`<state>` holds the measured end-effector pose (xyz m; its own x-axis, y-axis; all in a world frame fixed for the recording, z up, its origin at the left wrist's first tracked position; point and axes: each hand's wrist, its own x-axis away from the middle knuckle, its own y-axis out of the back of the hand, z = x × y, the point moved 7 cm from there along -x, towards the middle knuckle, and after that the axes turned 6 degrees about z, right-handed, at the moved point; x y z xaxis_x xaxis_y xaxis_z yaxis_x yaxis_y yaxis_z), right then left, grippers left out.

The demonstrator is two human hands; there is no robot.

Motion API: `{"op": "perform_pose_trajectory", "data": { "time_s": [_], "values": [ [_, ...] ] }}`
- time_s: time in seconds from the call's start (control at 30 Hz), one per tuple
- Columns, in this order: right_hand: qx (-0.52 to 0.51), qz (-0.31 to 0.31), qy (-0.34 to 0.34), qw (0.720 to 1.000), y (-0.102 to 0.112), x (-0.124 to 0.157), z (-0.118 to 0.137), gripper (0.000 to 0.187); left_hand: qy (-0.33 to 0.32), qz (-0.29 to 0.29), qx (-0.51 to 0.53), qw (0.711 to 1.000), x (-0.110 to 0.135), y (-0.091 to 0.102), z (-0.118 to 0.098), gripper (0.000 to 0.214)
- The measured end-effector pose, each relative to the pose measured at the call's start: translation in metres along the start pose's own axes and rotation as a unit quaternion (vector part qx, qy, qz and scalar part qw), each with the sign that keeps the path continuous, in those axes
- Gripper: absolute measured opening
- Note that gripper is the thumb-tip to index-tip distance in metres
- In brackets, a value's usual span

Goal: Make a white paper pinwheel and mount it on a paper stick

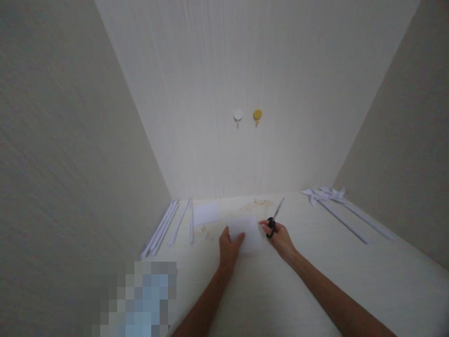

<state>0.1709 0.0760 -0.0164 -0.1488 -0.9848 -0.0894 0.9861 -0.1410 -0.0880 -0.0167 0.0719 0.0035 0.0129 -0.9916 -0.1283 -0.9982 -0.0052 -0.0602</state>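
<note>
A square white sheet of paper [247, 238] lies in front of me, with my left hand [229, 243] gripping its left side between thumb and fingers. In my right hand [278, 236] is a pair of scissors [272, 223] with black handles, its blades pointing up and away to the right. The scissors are beside the sheet's right edge, apart from it. Another white sheet [206, 214] rests flat behind and left of my left hand.
Rolled white paper sticks [163, 229] lie at the left wall. Folded paper pinwheels [324, 194] on sticks [345, 222] lie at the right. A white hook [238, 115] and a yellow hook [257, 115] are on the back wall. A blurred blue patch [147, 299] covers the lower left.
</note>
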Motion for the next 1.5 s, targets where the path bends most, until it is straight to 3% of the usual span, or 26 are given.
{"op": "perform_pose_trajectory", "data": {
  "time_s": [0.17,0.4,0.57,0.7,0.83,1.1,1.3,1.33,1.5],
  "values": [
    [-0.001,0.010,-0.041,0.999,-0.004,0.010,-0.002,0.030,0.005,0.065,-0.030,0.997,0.001,-0.012,0.000,0.030],
    [-0.002,-0.022,-0.004,1.000,-0.002,0.015,0.008,0.032,0.048,0.079,0.011,0.996,0.002,-0.014,0.005,0.031],
    [-0.057,-0.081,-0.004,0.995,0.010,0.014,0.001,0.031,0.085,0.096,0.024,0.992,0.001,-0.013,0.010,0.024],
    [-0.087,-0.095,-0.009,0.992,0.011,0.013,-0.003,0.032,0.119,0.052,0.093,0.987,0.000,-0.010,0.017,0.029],
    [-0.065,-0.063,-0.017,0.996,0.004,0.012,-0.002,0.033,0.149,0.019,0.184,0.971,0.002,-0.015,0.024,0.037],
    [-0.055,-0.014,-0.018,0.998,-0.001,0.012,-0.005,0.030,0.160,0.043,0.199,0.966,0.004,-0.025,0.036,0.040],
    [-0.045,-0.041,-0.027,0.998,0.002,0.022,0.003,0.032,0.149,-0.002,0.221,0.964,0.003,-0.017,0.032,0.035],
    [-0.045,-0.027,-0.040,0.998,0.001,0.026,0.003,0.033,0.145,-0.014,0.226,0.963,0.003,-0.015,0.030,0.034],
    [-0.054,0.167,-0.120,0.977,-0.019,0.067,0.002,0.037,0.133,-0.084,0.238,0.958,-0.001,0.001,0.029,0.033]
  ]
}}
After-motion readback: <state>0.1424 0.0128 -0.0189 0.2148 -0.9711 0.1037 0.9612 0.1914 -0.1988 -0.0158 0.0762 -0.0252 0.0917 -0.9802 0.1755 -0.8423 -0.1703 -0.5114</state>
